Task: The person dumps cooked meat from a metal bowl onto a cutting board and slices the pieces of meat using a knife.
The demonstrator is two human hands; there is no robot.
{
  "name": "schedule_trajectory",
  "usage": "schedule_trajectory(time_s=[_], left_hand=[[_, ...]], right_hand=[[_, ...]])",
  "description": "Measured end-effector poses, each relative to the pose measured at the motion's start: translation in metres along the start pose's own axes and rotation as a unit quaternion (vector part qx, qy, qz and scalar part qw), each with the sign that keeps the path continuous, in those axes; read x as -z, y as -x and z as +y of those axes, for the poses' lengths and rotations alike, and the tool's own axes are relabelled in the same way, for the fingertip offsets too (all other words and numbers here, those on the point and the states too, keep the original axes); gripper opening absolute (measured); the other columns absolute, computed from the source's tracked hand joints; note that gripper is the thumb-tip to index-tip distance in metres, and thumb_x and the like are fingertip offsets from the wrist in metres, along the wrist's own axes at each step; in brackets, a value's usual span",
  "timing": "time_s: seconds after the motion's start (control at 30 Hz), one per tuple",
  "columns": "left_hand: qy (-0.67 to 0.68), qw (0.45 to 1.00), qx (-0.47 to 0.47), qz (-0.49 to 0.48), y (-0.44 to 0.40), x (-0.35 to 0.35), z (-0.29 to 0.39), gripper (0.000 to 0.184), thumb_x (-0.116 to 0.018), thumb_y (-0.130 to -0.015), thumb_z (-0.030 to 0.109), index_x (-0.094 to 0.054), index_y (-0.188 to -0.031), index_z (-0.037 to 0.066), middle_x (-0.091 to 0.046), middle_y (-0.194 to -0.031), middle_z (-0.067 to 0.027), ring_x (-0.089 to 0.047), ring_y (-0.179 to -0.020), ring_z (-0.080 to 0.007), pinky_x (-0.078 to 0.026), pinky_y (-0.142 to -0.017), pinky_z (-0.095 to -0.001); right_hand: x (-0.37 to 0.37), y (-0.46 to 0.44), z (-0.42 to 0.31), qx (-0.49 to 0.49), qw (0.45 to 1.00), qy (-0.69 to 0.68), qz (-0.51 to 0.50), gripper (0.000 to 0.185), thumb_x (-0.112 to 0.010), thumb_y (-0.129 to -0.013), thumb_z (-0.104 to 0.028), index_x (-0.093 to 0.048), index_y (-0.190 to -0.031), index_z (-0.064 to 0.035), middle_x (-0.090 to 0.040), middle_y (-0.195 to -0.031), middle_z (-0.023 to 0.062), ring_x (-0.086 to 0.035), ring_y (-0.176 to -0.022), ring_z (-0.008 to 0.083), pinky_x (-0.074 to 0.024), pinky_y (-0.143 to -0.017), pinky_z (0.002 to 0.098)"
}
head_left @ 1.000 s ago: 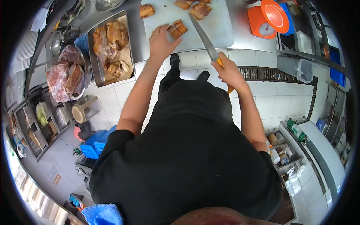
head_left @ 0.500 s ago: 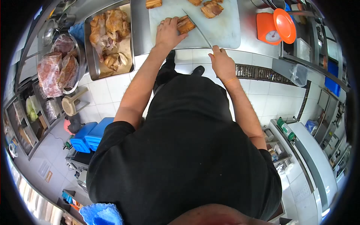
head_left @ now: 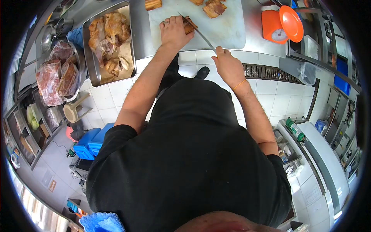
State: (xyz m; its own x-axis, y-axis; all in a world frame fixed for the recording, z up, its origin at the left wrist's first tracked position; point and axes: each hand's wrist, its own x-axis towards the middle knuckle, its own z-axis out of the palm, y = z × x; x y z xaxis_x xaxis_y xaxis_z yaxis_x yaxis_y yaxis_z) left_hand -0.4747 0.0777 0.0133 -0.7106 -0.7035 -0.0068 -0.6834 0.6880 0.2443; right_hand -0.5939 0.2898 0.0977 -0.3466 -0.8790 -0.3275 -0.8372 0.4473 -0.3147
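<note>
Steel surface w/ white cutting bd; meat pc on bd, part hidden under L hand, fingers bent round it, holding it. R hand: fingers closed on knife handle, blade across meat pc. Tray of poultry L of bd; orange scale R. Rm: white tile flr, drain grate, beige stool, blue bins.

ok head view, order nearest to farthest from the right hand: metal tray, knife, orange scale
1. Knife: gripped in the right hand
2. Orange scale: right of the cutting board
3. Metal tray: left of the cutting board
</note>
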Motion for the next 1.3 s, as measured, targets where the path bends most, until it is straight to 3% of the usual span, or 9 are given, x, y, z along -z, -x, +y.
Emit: schedule_trajectory(time_s=[0.2,0.3,0.4,0.47,0.57,0.83,0.93,1.03,1.3], left_hand=[[-0.004,1.000,0.012,0.004,-0.005,-0.002,0.003,0.068,-0.085,-0.077,0.045,-0.063,-0.128,0.005,-0.065,-0.129,-0.0144,-0.060,-0.126,-0.0331,-0.037,-0.113,-0.0526],[-0.003,1.000,0.010,0.016,-0.008,-0.005,0.004,0.068,-0.085,-0.076,0.044,-0.063,-0.128,0.006,-0.065,-0.129,-0.0131,-0.060,-0.126,-0.0325,-0.037,-0.113,-0.0531],[-0.005,1.000,0.008,0.007,-0.008,-0.003,0.002,0.068,-0.085,-0.076,0.044,-0.063,-0.128,0.007,-0.065,-0.128,-0.0120,-0.060,-0.126,-0.0320,-0.037,-0.113,-0.0536],[-0.001,1.000,0.005,0.007,-0.010,-0.004,0.004,0.068,-0.085,-0.075,0.044,-0.064,-0.127,0.007,-0.066,-0.128,-0.0116,-0.060,-0.125,-0.0319,-0.036,-0.113,-0.0541],[0.004,1.000,0.004,0.020,-0.012,-0.004,-0.003,0.068,-0.086,-0.075,0.044,-0.064,-0.127,0.006,-0.066,-0.128,-0.0117,-0.060,-0.125,-0.0320,-0.035,-0.114,-0.0550],[0.037,0.998,-0.013,0.054,0.004,-0.011,-0.007,0.082,-0.088,-0.074,0.049,-0.058,-0.136,0.005,-0.065,-0.132,-0.0144,-0.059,-0.128,-0.0334,-0.034,-0.115,-0.0539],[0.075,0.988,-0.017,0.131,0.022,-0.010,-0.013,0.086,-0.088,-0.076,0.051,-0.055,-0.141,0.005,-0.065,-0.134,-0.0162,-0.058,-0.131,-0.0352,-0.035,-0.114,-0.0554],[0.072,0.996,0.023,0.039,0.033,0.002,-0.020,0.085,-0.088,-0.077,0.048,-0.055,-0.141,0.004,-0.065,-0.135,-0.0177,-0.060,-0.130,-0.0370,-0.040,-0.112,-0.0549],[0.073,0.997,0.007,-0.011,0.016,0.009,-0.024,0.067,-0.088,-0.077,0.040,-0.067,-0.130,0.004,-0.068,-0.127,-0.0151,-0.064,-0.124,-0.0343,-0.048,-0.108,-0.0469]], right_hand=[[0.029,0.011,-0.011,-0.017,0.998,0.036,-0.050,0.027,-0.056,-0.107,-0.026,-0.054,-0.119,-0.0012,-0.073,-0.094,0.0244,-0.074,-0.083,0.0430,-0.0599,-0.072,0.0529],[0.018,-0.003,-0.001,0.000,0.998,0.021,-0.066,0.034,-0.058,-0.107,-0.028,-0.051,-0.125,0.0012,-0.073,-0.090,0.0244,-0.074,-0.080,0.0442,-0.0588,-0.068,0.0535],[-0.001,-0.032,-0.005,0.013,0.999,-0.021,-0.040,0.024,-0.054,-0.107,-0.022,-0.052,-0.114,-0.0001,-0.074,-0.093,0.0254,-0.074,-0.088,0.0448,-0.0574,-0.078,0.0566],[-0.039,-0.066,0.000,0.017,0.998,-0.052,-0.015,0.023,-0.053,-0.107,-0.022,-0.052,-0.113,-0.0002,-0.074,-0.092,0.0247,-0.073,-0.090,0.0457,-0.0566,-0.080,0.0574],[-0.040,-0.087,-0.008,0.017,0.998,-0.060,-0.024,0.022,-0.053,-0.107,-0.022,-0.051,-0.113,-0.0003,-0.074,-0.094,0.0243,-0.073,-0.091,0.0460,-0.0562,-0.081,0.0579],[-0.010,-0.056,-0.009,0.013,0.999,-0.045,-0.020,0.027,-0.056,-0.107,-0.027,-0.051,-0.114,-0.0018,-0.074,-0.093,0.0251,-0.073,-0.088,0.0465,-0.0561,-0.077,0.0579],[0.016,-0.020,-0.007,-0.001,0.999,-0.029,-0.033,0.028,-0.057,-0.107,-0.028,-0.051,-0.116,-0.0021,-0.073,-0.090,0.0246,-0.072,-0.085,0.0466,-0.0556,-0.075,0.0580],[0.018,0.010,-0.003,0.005,0.998,-0.023,-0.057,0.030,-0.058,-0.107,-0.029,-0.050,-0.117,-0.0018,-0.072,-0.086,0.0237,-0.071,-0.083,0.0456,-0.0544,-0.071,0.0584],[0.010,0.028,-0.012,0.013,0.998,0.002,-0.054,0.028,-0.059,-0.106,-0.027,-0.051,-0.116,-0.0017,-0.072,-0.084,0.0229,-0.072,-0.081,0.0440,-0.0565,-0.070,0.0564]])
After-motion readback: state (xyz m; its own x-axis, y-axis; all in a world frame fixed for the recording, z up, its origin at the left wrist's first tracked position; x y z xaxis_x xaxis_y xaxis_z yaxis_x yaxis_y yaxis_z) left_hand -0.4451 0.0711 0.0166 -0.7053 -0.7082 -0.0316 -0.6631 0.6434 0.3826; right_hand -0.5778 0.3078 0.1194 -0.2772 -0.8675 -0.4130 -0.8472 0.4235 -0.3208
